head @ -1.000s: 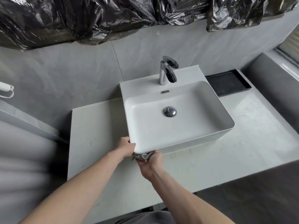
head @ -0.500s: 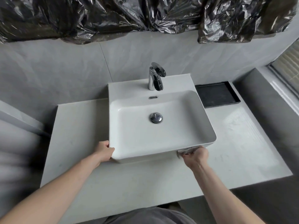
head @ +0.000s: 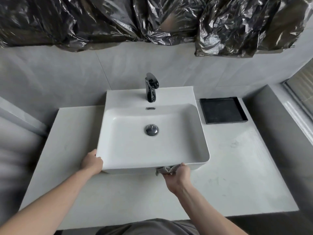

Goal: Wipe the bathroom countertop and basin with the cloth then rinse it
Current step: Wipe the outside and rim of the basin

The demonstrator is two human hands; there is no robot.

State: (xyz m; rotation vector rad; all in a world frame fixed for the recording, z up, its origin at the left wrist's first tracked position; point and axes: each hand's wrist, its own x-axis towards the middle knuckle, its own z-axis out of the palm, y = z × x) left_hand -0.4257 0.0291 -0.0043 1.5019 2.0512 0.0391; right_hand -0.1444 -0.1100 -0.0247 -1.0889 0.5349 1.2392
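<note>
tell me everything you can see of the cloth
The cloth is a small grey rag, crumpled and soft-looking, mostly hidden. The right hand grips it and holds it against the lower front wall of the white basin, toward the basin's right corner, just above the countertop. Only a bunched, creased fold shows past the fingers. Whether it is wet cannot be told.

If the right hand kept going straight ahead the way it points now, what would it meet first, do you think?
The right hand, gripping the cloth, points away from the person at the basin front wall. It would likely meet that wall at once; the cloth already seems pressed there.
</note>
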